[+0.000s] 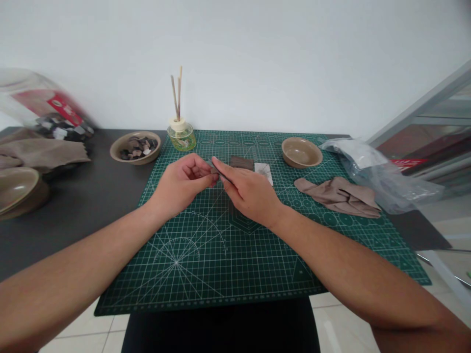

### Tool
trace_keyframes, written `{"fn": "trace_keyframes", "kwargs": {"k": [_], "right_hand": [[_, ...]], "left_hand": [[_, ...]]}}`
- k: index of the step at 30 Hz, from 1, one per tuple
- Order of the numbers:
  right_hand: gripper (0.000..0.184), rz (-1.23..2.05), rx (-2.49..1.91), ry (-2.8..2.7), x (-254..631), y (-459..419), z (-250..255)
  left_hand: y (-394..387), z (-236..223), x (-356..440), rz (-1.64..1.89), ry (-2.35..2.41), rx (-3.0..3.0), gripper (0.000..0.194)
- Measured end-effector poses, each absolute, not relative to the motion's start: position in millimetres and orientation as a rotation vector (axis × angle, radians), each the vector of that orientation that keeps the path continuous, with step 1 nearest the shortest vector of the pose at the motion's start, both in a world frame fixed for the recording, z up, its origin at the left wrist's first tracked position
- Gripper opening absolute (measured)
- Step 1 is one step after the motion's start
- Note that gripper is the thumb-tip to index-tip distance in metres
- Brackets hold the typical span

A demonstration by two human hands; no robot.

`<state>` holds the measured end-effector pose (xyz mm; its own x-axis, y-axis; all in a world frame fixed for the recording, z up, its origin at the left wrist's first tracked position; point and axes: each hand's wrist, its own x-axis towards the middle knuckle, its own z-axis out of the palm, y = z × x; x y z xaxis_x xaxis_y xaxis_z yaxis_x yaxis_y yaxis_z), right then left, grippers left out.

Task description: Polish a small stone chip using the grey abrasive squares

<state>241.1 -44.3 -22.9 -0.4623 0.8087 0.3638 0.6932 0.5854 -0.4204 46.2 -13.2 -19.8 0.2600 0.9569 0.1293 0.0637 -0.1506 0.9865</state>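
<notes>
Head view: left hand and right hand meet over the green gridded cutting mat, mid-width of the dark grey surface, nearer its far edge than its near one. Thin grey-brown flat piece sits between them, above the mat; left thumb and fingertips look pinched on it, right thumb and fingers clamped along its length. To do this well, I'd brace the left pinch, hold the right fingers flat, move in short light strokes, and leave the edge visible. Dark brown rectangular block and white square piece lie just beyond the right hand, toward the far edge, both partly covered by it. Hard to tell: whether the hands grip one piece or two, as fingers hide most of it; its material too. At the surface's left edge, the beige round bowl is cut off by the frame and the clear plastic bag with red label is blurred.
</notes>
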Motion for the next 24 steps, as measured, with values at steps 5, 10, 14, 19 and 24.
{"fn": "trace_keyframes", "kwargs": {"k": [5,10,14,19,24], "right_hand": [[0.057,0.298,-1.076,-2.307,240.8,-43.9,-25.6],[0.058,0.296,-1.059,-2.341,240.1,-44.5,-24.1],[0.059,0.31,-1.099,-2.347,240.6,-44.6,-21.5],[0.061,0.312,-1.236,-2.345,241.2,-46.5,-16.0],[0.06,0.301,-1.281,-2.355,240.0,-48.2,-14.9]], "left_hand": [[-14.0,-16.6,45.7,1.004,1.022,1.589,0.019],[-13.8,-15.7,44.7,1.033,1.104,1.705,0.02],[-13.2,-17.3,44.5,1.047,1.049,1.676,0.017],[-13.4,-18.8,45.5,1.113,1.009,1.622,0.021],[-12.1,-19.5,45.5,1.065,1.0,1.576,0.022]]}}
